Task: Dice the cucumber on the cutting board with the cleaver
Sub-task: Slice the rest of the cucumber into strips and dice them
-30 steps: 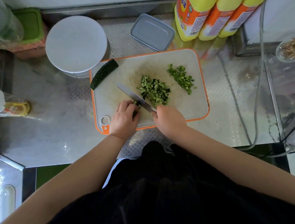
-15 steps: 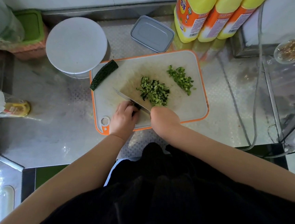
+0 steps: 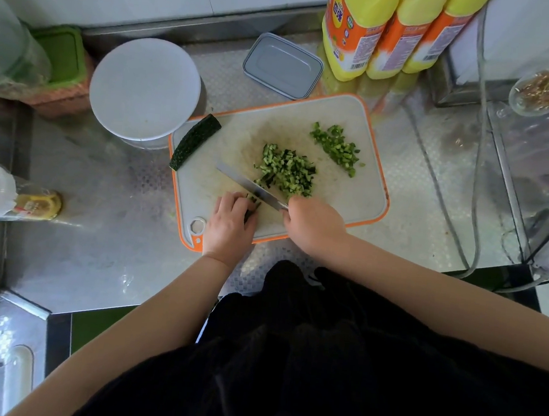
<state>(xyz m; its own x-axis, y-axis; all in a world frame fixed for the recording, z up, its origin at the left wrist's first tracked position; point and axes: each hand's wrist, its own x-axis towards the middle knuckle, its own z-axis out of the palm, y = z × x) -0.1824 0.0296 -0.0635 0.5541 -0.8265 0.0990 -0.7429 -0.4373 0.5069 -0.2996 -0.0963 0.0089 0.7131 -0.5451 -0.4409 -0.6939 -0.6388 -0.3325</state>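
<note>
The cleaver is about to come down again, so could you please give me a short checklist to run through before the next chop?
1. Right hand has a grip on the cleaver handle: ok.
2. Left hand steadies the cucumber strips beside the blade: ok.
3. Left fingertips tucked clear of the edge: cannot tell, they sit very close to the blade.
4. Cutting board lies flat on the counter: ok.
5. Diced pile clear of the cutting line: not ok, it lies right against the blade's far side.
6. Uncut cucumber piece securely on the board: not ok, it hangs over the far left corner.
</note>
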